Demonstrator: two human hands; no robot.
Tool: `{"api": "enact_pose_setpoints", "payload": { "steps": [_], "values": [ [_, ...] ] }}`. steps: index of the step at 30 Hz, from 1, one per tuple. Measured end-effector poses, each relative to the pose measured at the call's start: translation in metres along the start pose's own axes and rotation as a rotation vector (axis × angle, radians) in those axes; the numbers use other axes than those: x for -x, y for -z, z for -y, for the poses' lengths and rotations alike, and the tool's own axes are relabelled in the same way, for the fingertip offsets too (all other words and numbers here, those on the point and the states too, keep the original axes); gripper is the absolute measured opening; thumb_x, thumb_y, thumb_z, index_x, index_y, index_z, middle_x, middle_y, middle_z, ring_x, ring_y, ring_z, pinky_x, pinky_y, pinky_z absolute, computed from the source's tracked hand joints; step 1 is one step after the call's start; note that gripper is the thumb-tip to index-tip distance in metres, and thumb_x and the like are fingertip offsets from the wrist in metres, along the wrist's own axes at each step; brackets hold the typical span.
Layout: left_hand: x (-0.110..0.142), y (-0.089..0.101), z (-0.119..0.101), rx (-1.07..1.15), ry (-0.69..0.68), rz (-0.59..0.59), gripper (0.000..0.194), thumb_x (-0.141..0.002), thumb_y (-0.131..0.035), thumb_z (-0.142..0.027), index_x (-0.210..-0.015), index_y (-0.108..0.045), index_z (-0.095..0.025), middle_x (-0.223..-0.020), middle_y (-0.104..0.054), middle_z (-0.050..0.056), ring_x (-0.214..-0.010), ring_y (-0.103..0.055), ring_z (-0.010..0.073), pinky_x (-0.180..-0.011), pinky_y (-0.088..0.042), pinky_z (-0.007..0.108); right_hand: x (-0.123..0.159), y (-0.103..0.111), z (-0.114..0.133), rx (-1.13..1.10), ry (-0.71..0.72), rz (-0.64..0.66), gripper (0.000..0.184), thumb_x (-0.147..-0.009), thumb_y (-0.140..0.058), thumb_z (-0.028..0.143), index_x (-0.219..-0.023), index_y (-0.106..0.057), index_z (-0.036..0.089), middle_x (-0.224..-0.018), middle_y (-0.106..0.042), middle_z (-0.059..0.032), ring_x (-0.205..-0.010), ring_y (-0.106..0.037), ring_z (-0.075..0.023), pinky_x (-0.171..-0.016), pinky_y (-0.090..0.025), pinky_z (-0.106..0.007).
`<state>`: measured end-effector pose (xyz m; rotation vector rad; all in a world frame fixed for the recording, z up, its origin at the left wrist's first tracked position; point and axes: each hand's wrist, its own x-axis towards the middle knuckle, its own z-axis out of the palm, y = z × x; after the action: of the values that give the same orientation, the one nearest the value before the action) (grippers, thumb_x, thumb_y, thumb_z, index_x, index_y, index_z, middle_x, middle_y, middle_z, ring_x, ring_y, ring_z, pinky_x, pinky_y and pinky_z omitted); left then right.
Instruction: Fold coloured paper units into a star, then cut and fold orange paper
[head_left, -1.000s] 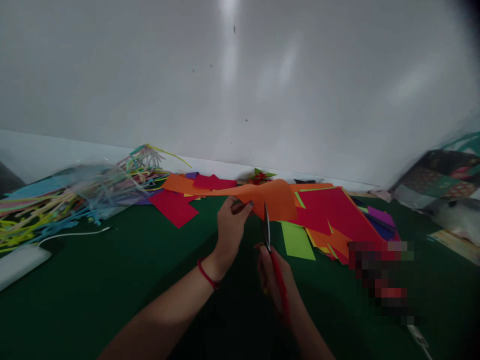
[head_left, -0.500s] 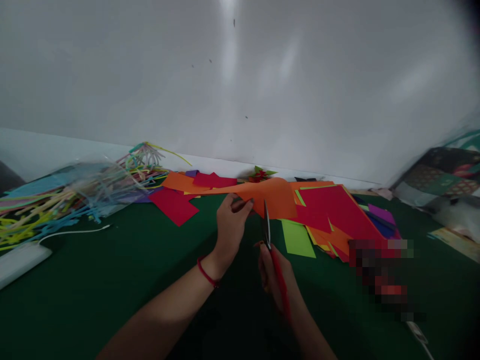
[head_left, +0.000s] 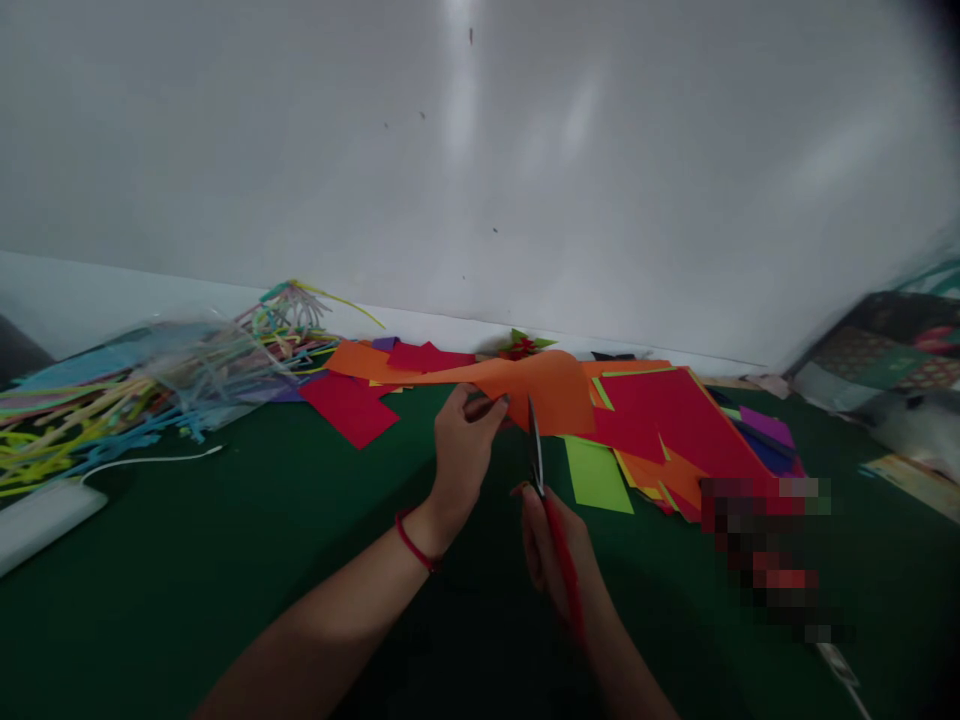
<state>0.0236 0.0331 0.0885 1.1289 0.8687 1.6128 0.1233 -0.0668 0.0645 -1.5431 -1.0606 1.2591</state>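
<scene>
My left hand (head_left: 463, 448), with a red band at the wrist, pinches the near edge of an orange paper sheet (head_left: 551, 390) held just above the green table (head_left: 187, 560). My right hand (head_left: 559, 555) grips red-handled scissors (head_left: 541, 500). Their dark blades point up and away into the orange sheet's lower edge, right beside my left fingers.
Loose red, orange, green and purple paper sheets (head_left: 660, 420) lie spread to the right and behind. A heap of thin coloured paper strips (head_left: 142, 390) fills the left side, with a white cable (head_left: 150, 462) and a white block (head_left: 41, 515). A white wall stands close behind.
Both hands and the orange sheet have stayed almost in place; the scissors' blades sit slightly higher against the paper's edge.
</scene>
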Motion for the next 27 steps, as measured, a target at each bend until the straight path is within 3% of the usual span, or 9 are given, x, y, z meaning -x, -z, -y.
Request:
{"api": "enact_pose_setpoints", "payload": {
  "steps": [20,27],
  "values": [
    [0.002,-0.002,-0.003,0.007,0.01,-0.014,0.017,-0.07,-0.065,-0.023,-0.086,-0.06,-0.018,-0.082,-0.067,0.005,-0.078,-0.064,0.02,-0.067,-0.054,0.032,-0.002,-0.001,-0.009,0.025,0.025,0.034,0.052,-0.078,-0.04,0.063,-0.103,-0.053,0.019,-0.054,-0.043,0.0048,-0.038,-0.04,-0.0079,-0.032,-0.033,-0.019],
    [0.001,-0.002,-0.003,-0.005,0.007,-0.018,0.017,-0.071,-0.064,-0.022,-0.085,-0.059,-0.017,-0.082,-0.067,0.005,-0.076,-0.065,0.0194,-0.067,-0.055,0.032,0.001,-0.002,-0.001,0.038,0.006,0.046,0.052,-0.077,-0.04,0.065,-0.098,-0.053,0.019,-0.054,-0.043,0.005,-0.038,-0.041,-0.0084,-0.033,-0.034,-0.02]
  ]
}}
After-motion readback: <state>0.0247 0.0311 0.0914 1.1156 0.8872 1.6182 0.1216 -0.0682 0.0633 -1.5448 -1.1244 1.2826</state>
